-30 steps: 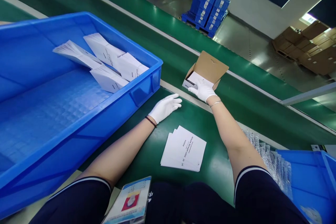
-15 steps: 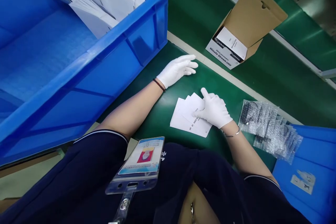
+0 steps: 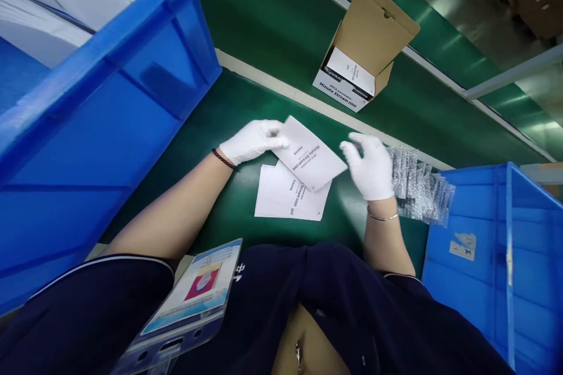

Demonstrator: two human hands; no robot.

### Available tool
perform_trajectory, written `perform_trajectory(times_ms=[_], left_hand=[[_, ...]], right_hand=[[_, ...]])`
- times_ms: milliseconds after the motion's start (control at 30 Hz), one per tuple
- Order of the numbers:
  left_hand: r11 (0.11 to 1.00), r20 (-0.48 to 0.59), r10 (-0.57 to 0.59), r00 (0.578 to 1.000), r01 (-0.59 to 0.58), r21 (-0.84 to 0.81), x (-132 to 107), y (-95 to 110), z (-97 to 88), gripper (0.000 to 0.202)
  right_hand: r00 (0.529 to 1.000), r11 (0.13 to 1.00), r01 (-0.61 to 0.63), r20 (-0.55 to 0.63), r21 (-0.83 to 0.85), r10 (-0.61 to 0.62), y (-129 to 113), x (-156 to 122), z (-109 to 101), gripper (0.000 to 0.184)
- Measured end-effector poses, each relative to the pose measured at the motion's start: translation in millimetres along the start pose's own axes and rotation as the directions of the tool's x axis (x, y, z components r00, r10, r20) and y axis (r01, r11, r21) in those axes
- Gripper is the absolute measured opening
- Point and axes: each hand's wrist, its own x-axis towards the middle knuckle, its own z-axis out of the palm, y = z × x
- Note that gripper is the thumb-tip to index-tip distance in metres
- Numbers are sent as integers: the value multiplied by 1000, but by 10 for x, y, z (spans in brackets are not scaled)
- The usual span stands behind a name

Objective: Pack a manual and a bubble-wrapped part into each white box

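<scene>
Both hands wear white gloves. My left hand (image 3: 251,140) pinches the left corner of a white printed leaflet (image 3: 308,155) and holds it lifted over a small stack of the same leaflets (image 3: 284,199) on the green table. My right hand (image 3: 373,167) hovers just right of the leaflet, fingers spread and curved, touching nothing I can see. Beyond them an open cardboard product box (image 3: 365,50) lies on the green belt with a white leaflet inside its mouth.
A big blue crate (image 3: 101,99) holding white booklets fills the left. A second blue crate (image 3: 488,258) stands at the right, with a pile of small clear plastic bags (image 3: 420,187) beside it. An ID badge (image 3: 189,299) hangs from my chest.
My left hand moved from the table edge onto a leaflet and lifted it. My right hand came off the stack and shifted right. The view tilted down and left.
</scene>
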Motion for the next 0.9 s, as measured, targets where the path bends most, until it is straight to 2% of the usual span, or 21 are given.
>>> perform_trajectory(times_ms=[100, 167, 267, 367, 433, 500, 567, 633, 700, 767, 833, 900], left_hand=[[993, -179, 28, 983, -49, -109, 78, -50, -73, 42], [973, -248, 40, 968, -94, -210, 128, -71, -97, 45], [941, -273, 37, 961, -126, -314, 168, -102, -99, 47], [945, -266, 32, 963, -116, -307, 172, -135, -96, 47], [945, -259, 26, 966, -108, -309, 171, -143, -97, 45], [937, -261, 12, 965, -103, -335, 175, -133, -94, 42], [922, -277, -11, 961, -98, -376, 180, -105, -88, 39], [896, -294, -39, 955, -96, -433, 177, -67, -84, 35], [858, -281, -68, 957, -87, -506, 165, -31, -88, 30], [814, -230, -102, 968, -51, -578, 152, -6, -106, 27], [766, -173, -139, 975, -5, -643, 146, 9, -135, 24], [719, -145, -163, 976, 17, -695, 148, 17, -166, 24]], right_hand=[[976, 940, -217, -58, -264, 210, 431, -99, -207, 46], [957, 865, -285, -69, -414, 282, 676, -204, -215, 50], [961, 814, -271, -103, -513, 255, 826, -354, -84, 48], [975, 842, -221, -124, -491, 183, 738, -422, 30, 28], [977, 903, -212, -61, -373, 204, 629, -410, 37, 13], [947, 932, -309, 28, -188, 319, 535, -364, 11, 11], [888, 891, -454, 80, 1, 452, 486, -294, 0, 25], [855, 836, -518, 114, 179, 506, 492, -202, 47, 56], [856, 767, -516, 201, 381, 476, 539, -95, 160, 91], [857, 657, -515, 310, 550, 411, 596, 11, 304, 112], [862, 552, -507, 379, 661, 338, 649, 85, 421, 107], [865, 489, -502, 432, 714, 257, 706, 104, 474, 86]])
